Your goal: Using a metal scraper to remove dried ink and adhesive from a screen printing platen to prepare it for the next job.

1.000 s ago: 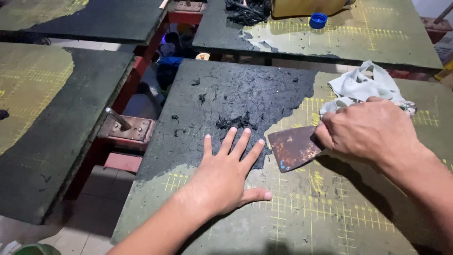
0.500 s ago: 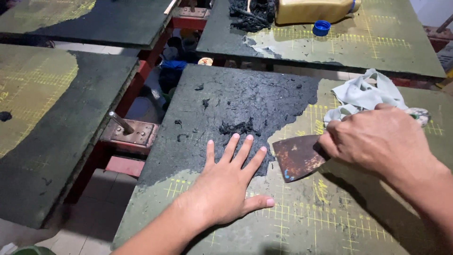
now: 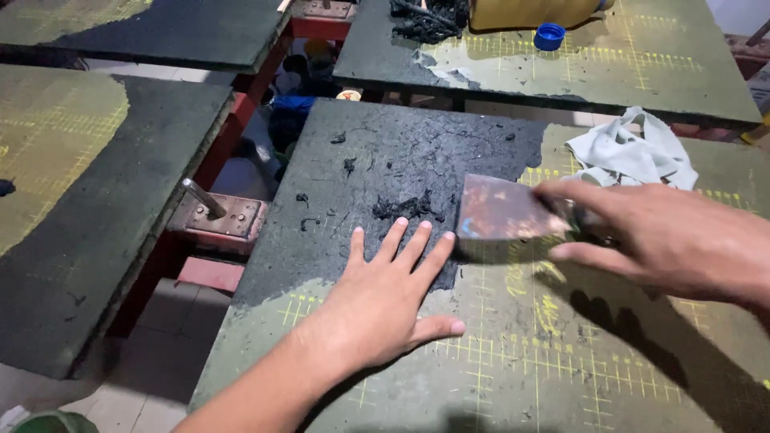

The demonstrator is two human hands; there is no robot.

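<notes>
Rusty scraper [image 3: 501, 212] gripped by right hand [image 3: 674, 240]; left hand [image 3: 385, 309] spread flat on board [image 3: 561, 369].

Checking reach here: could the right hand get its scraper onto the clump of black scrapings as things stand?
Probably yes: the scraper in the right hand sits just right of the clump, with nothing between them.

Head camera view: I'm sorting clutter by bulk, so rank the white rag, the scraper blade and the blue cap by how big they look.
1. white rag
2. scraper blade, held in the right hand; it sits nearer the camera, so the gap to the rag is unsure
3. blue cap, clearly smallest, though farthest away
</notes>
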